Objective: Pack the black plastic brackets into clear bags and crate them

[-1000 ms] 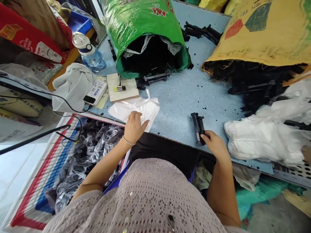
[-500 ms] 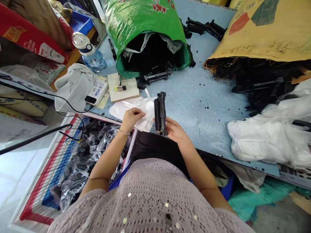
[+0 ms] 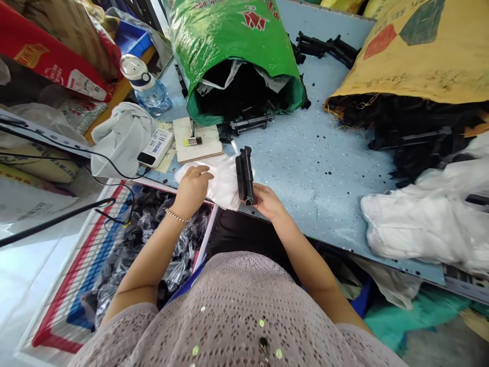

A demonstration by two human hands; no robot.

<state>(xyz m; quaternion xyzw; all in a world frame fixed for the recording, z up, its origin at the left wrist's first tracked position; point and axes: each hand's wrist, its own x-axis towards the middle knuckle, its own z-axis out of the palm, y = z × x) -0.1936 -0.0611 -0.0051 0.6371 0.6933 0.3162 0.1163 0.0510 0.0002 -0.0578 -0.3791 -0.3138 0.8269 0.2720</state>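
Note:
My right hand [image 3: 267, 200] grips a long black plastic part [image 3: 245, 176] near its lower end and holds it upright at the bench's front edge. Left of that part lies a pile of clear plastic bags [image 3: 223, 178], partly behind it. Over the pile's left side is my left hand [image 3: 192, 189], palm down, its fingers bent and slightly apart at the bags. Its thumb is mostly hidden. More black parts [image 3: 252, 122] spill from the mouth of a green sack [image 3: 237, 35] just beyond.
A yellow sack [image 3: 412, 61] of black parts and white bundles [image 3: 424, 219] lie right. On the left are a small board [image 3: 198, 148], a white device [image 3: 156, 148], a white cloth [image 3: 120, 132] and a water bottle [image 3: 147, 86]. A basket [image 3: 72, 300] of bagged parts stands below.
My left hand has moved left and back toward me, its earlier finger pinch loosened. The black part in my right hand has shifted slightly left.

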